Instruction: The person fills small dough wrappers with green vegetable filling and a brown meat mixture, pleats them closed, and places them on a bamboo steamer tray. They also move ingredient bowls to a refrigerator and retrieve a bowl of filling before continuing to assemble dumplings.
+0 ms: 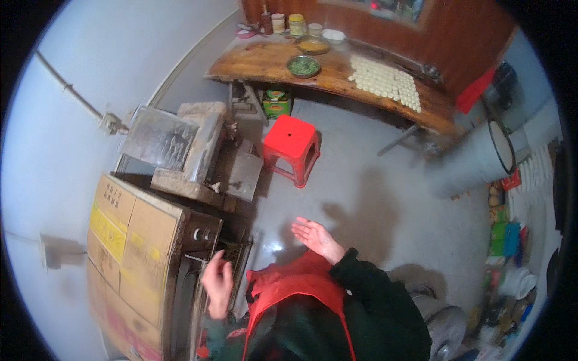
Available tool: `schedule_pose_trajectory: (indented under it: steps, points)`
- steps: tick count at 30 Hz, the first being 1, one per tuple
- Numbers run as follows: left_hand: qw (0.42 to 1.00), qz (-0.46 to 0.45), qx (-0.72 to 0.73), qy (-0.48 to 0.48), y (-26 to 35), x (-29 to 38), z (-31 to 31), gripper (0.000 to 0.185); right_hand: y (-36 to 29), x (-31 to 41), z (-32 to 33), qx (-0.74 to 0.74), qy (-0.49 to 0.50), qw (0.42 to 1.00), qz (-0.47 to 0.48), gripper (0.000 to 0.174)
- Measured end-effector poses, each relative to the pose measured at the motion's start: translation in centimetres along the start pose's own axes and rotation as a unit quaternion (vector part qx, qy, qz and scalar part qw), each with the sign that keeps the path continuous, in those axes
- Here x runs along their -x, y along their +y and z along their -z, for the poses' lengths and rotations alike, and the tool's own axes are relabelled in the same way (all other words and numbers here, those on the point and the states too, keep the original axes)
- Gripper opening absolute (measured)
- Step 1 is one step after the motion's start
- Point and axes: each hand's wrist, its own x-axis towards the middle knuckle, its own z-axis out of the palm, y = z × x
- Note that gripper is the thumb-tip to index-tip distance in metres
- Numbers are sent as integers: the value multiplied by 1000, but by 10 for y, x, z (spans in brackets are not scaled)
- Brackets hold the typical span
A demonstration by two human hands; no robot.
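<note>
My right hand [318, 238] is held out over the floor in front of my red apron [295, 284], palm up, with nothing in it. To the left, my left hand [218, 280] is slightly blurred; its thumb and forefinger stand apart and no object shows between them. It is nearest to a dark metal cabinet or appliance [205, 232] with round knobs on its front. Flattened cardboard [144, 252] covers the top of that unit. Ahead of me stands a red plastic stool [290, 135], out of reach of both hands.
A wooden table [262, 58] bears rows of dough pieces [384, 81], a bowl of chopped greens [303, 67] and a bowl of yellow food [312, 44]. A dusty machine [180, 144] stands left, a tall white bin [474, 158] right. Packets and bags [503, 239] line the right wall.
</note>
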Motion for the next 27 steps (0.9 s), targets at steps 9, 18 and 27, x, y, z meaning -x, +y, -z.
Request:
schedule_pose_trajectory:
  steps: [9,18,27]
  points:
    - [848,302,-152,-409,-236,37,-157,34,-97,8,79,-150,58,976,149,55]
    - [812,348,-149,-444,-233,-81,-291,37,-234,-67,117,-61,173,972,147,37]
    - [945,129,123,-274,-98,-369,-459,43,-394,-183,37,157,90,972,147,36]
